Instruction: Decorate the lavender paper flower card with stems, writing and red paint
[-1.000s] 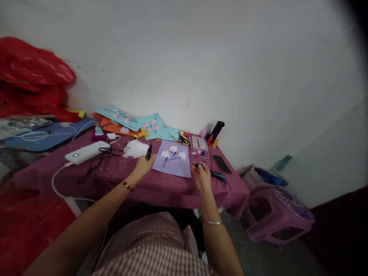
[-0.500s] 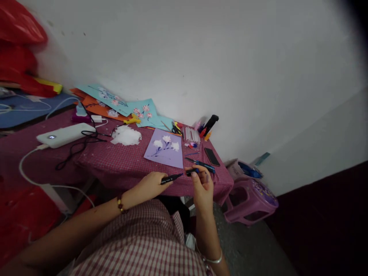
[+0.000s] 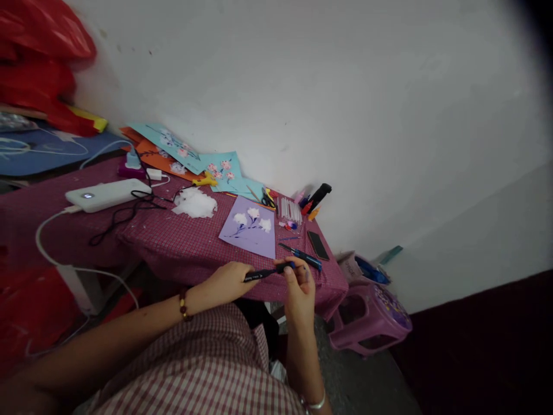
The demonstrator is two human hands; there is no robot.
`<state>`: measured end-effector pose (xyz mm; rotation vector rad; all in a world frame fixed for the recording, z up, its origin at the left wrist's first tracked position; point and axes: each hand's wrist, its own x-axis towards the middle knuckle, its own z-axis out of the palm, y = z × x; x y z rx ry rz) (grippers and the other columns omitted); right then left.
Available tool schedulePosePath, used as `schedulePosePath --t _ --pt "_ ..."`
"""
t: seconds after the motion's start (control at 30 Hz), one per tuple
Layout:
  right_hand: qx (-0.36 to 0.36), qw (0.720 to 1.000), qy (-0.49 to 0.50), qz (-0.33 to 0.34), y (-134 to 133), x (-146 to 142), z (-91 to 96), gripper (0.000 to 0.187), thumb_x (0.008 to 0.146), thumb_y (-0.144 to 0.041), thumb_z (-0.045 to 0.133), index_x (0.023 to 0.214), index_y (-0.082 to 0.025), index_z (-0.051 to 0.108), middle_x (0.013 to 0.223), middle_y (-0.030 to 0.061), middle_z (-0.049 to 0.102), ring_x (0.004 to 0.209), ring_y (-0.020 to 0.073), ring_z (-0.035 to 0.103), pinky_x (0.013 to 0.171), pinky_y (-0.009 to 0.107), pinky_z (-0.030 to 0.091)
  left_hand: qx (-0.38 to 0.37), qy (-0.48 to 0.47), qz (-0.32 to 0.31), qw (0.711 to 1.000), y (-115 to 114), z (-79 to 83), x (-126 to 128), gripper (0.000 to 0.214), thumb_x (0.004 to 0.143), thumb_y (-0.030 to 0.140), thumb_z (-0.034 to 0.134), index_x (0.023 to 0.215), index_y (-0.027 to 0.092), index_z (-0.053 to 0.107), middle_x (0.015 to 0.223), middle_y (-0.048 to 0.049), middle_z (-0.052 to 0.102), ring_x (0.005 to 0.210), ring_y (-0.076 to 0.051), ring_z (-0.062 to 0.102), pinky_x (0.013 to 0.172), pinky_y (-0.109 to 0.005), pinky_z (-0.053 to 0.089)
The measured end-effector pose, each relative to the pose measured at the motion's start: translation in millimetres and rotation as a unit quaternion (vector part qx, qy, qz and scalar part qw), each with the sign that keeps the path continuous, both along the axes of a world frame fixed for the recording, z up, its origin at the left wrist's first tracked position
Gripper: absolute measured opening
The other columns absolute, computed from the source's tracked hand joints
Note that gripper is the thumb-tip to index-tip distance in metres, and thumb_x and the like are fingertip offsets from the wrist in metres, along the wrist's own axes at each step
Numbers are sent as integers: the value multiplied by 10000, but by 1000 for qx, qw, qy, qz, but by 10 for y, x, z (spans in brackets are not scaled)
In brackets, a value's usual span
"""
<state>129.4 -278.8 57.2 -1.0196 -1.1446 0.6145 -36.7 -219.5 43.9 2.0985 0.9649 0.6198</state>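
My left hand (image 3: 228, 280) grips the barrel of a black marker (image 3: 259, 275) held level just in front of the table's near edge. My right hand (image 3: 298, 287) pinches the marker's blue-tipped end, which looks like its cap (image 3: 288, 267). Beyond the hands a purple card (image 3: 249, 227) with white flowers and dark stems lies flat on the magenta checked tablecloth (image 3: 181, 245). A blue pen (image 3: 302, 254) lies to the card's right.
A white fluffy clump (image 3: 195, 203), a white power bank (image 3: 108, 194) with cables, teal and orange flower cards (image 3: 181, 153), scissors (image 3: 266, 199), white sticks (image 3: 290, 210), a dark phone (image 3: 318, 245) are on the table. A purple plastic stool (image 3: 371, 317) stands to the right.
Both hands came back from the tabletop to the near edge. The left hand brought the black marker with it, and the right hand now pinches the marker's end.
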Motion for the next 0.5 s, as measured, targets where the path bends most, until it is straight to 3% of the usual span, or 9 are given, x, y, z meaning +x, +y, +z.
schedulePosePath --t 0.3,0.5 --pt "-33 998 -37 28 -26 -78 -1 121 870 -275 622 981 -228 618 898 22 729 869 168 678 845 320 507 7 -20 -8 1000 40 -103 25 248 850 319 487 718 168 634 695 -62 692 628 -186 619 553 -244 334" --pt "-23 997 -73 7 -59 -148 36 123 868 -272 621 981 -223 619 937 34 732 902 172 682 851 324 510 -5 -62 -15 998 58 -163 50 280 857 352 514 730 163 676 696 -62 700 639 -189 628 588 -242 386"
